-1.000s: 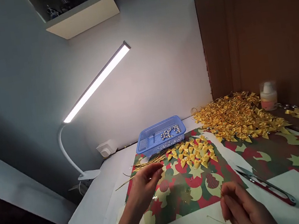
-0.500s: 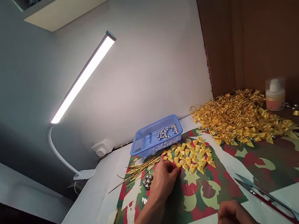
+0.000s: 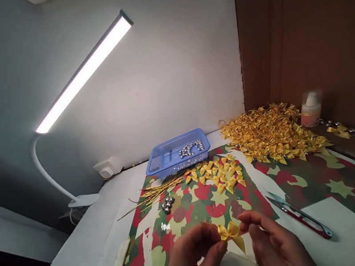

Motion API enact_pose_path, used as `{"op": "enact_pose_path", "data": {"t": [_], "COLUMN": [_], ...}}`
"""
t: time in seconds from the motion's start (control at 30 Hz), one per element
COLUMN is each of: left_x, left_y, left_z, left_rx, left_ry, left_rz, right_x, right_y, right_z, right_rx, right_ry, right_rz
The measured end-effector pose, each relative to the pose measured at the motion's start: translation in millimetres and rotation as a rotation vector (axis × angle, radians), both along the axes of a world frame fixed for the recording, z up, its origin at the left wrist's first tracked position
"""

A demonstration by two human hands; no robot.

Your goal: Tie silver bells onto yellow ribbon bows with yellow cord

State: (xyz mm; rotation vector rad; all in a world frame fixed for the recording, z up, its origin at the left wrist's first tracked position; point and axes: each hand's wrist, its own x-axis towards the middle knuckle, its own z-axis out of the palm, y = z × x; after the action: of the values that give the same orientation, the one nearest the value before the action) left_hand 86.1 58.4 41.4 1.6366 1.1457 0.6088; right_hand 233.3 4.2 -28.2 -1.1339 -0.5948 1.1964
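Between the thumb and fingertips of my left hand (image 3: pixel 199 251) is a yellow ribbon bow (image 3: pixel 228 231), pinched at its left side. My right hand (image 3: pixel 271 239) is closed just right of the bow, its fingertips close to the ribbon. A thin cord (image 3: pixel 245 260) runs below the bow into the right hand's curled fingers. Beyond the hands, more yellow bows (image 3: pixel 216 174) are spread on patterned paper. Left of them lie loose gold cords (image 3: pixel 162 190) and a few small silver bells (image 3: pixel 168 205).
A blue basket (image 3: pixel 156 170) with small silver pieces stands at the back. Right of it rises a heap of finished-looking yellow bows (image 3: pixel 268 132), beside a pump bottle (image 3: pixel 311 109). Thread snips (image 3: pixel 300 217) lie at right. A lit lamp (image 3: pixel 83 71) leans over the table's left side.
My left hand has picked up a bow from the spread group and brought it back toward me, beside the right hand. The right hand has risen slightly. The view has shifted.
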Motion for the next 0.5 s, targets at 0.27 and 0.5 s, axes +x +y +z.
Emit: {"op": "enact_pose_path", "data": {"t": [0.27,0.5], "left_x": [-13,-34], "left_y": [-15,-25], "left_z": [-7.3,-14.2], "left_rx": [-0.122,-0.417], "left_ry": [-0.221,-0.513], "left_rz": [-0.049,0.099], "right_x": [-8,-25], "right_y": [1,-9], "right_z": [20.1,30.5], "right_rx": [0.014,-0.01], "right_ry": [-0.193,-0.191], "right_rz": [0.191,0.303]}}
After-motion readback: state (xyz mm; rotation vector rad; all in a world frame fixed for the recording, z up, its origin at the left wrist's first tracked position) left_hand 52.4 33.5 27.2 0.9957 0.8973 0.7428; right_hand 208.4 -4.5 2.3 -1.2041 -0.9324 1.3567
